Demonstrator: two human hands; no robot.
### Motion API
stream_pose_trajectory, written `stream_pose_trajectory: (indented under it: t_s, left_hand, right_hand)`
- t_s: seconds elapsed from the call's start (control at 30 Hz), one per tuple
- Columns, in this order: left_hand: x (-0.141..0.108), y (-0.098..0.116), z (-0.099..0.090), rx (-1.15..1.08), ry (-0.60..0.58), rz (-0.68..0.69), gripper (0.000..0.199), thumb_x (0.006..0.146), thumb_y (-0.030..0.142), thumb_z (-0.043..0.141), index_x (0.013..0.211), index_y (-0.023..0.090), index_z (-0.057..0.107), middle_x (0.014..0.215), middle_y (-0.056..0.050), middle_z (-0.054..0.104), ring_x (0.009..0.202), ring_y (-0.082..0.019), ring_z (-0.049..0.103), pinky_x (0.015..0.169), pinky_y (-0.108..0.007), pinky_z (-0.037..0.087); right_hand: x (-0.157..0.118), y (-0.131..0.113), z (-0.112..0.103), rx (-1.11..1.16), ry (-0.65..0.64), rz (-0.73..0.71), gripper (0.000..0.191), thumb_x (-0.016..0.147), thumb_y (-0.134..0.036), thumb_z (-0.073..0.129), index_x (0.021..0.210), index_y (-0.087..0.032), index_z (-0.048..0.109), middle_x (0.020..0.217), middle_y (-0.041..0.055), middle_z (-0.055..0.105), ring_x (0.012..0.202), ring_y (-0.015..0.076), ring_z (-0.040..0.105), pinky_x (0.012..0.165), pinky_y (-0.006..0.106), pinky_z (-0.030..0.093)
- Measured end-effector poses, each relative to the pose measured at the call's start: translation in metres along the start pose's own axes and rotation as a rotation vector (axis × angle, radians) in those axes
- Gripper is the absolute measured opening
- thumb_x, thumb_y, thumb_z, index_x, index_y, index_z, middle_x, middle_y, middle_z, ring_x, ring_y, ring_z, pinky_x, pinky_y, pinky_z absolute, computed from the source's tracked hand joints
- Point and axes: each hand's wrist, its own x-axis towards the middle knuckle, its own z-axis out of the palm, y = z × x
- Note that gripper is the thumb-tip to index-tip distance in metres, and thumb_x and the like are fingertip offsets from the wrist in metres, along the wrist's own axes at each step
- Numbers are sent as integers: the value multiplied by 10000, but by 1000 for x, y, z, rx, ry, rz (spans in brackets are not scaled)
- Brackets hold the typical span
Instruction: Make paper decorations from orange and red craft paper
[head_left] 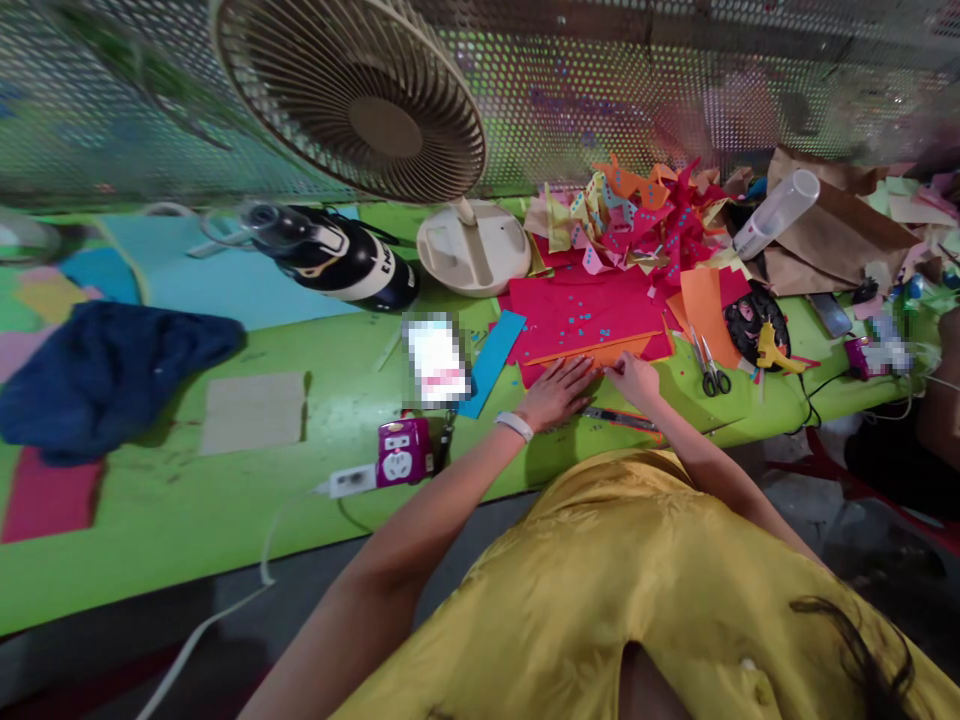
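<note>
My left hand [556, 393], with a white band at its wrist, lies with fingers spread on the near edge of an orange strip of paper [581, 352]. That strip rests over red sheets [577, 305] dotted with small blue bits. At the right part of the same strip is my right hand [634, 382], its fingers pinched together at the paper's edge. A dark craft knife or ruler [621, 418] lies just below my hands. Black scissors [709, 368] are on the table to the right, beside orange paper [711, 300]. A blue strip [491, 365] lies left of the red sheets.
Behind the paper stand a fan [386, 125] and a pile of cut paper [637, 215]. Leftward are a black bottle [349, 258], a phone [436, 360], a purple power adapter [403, 452] and blue cloth [105, 370]. A yellow glue gun [776, 350] lies right; a person sits at the far right.
</note>
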Motion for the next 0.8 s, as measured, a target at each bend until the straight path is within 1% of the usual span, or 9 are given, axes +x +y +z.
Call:
stream_pose_trajectory:
  t_s: [0.23, 0.4, 0.53, 0.6, 0.67, 0.73, 0.8]
  left_hand:
    - [-1, 1, 1, -11, 11, -5, 591, 1002, 440, 402, 1537, 198, 336, 1602, -103, 303, 1502, -234, 226, 1229, -446, 157]
    - [-1, 1, 2, -22, 33, -22, 587, 996, 430, 418, 1536, 213, 342, 1593, -98, 330, 1501, -227, 230, 1231, -432, 162]
    - [0, 1, 1, -12, 24, -34, 566, 1002, 389, 401, 1530, 192, 352, 1582, -105, 350, 1495, -220, 248, 1230, -431, 173]
    - [1, 1, 0, -4, 8, -37, 535, 1008, 340, 372, 1517, 175, 376, 1576, -109, 359, 1488, -218, 270, 1228, -434, 180]
    - [3, 0, -1, 4, -15, -34, 510, 999, 242, 337, 1499, 166, 407, 1567, -107, 375, 1479, -210, 294, 1226, -436, 188]
    - [5, -1, -1, 7, -32, -26, 541, 957, 139, 327, 1489, 164, 423, 1557, -104, 394, 1471, -196, 312, 1224, -432, 202]
    - [8, -3, -1, 5, -37, -18, 598, 906, 77, 336, 1492, 159, 418, 1548, -106, 409, 1463, -187, 328, 1218, -425, 227]
  right_hand:
    - [2, 2, 1, 16, -12, 5, 268, 916, -463, 579, 967, -209, 649, 962, 56, 738, 874, 197, 692, 714, 272, 467]
    - [2, 2, 1, 15, -7, 0, 268, 902, -470, 594, 947, -212, 648, 962, 54, 742, 889, 204, 691, 716, 276, 467]
    - [2, 1, 0, 15, -9, 9, 271, 897, -474, 596, 944, -213, 650, 943, 51, 744, 891, 207, 693, 718, 279, 468]
    - [2, 1, -1, 14, -7, 6, 267, 895, -468, 600, 949, -213, 654, 941, 51, 743, 889, 207, 693, 714, 275, 467]
    - [1, 1, -1, 9, -5, 3, 250, 897, -449, 597, 954, -214, 660, 955, 54, 742, 878, 200, 692, 711, 269, 466]
    - [1, 2, -1, 6, -4, -1, 226, 908, -422, 582, 955, -217, 665, 964, 54, 743, 863, 193, 692, 713, 265, 466]
    - [0, 2, -2, 6, -3, -5, 214, 917, -403, 567, 955, -219, 669, 959, 52, 744, 856, 189, 692, 717, 262, 466]
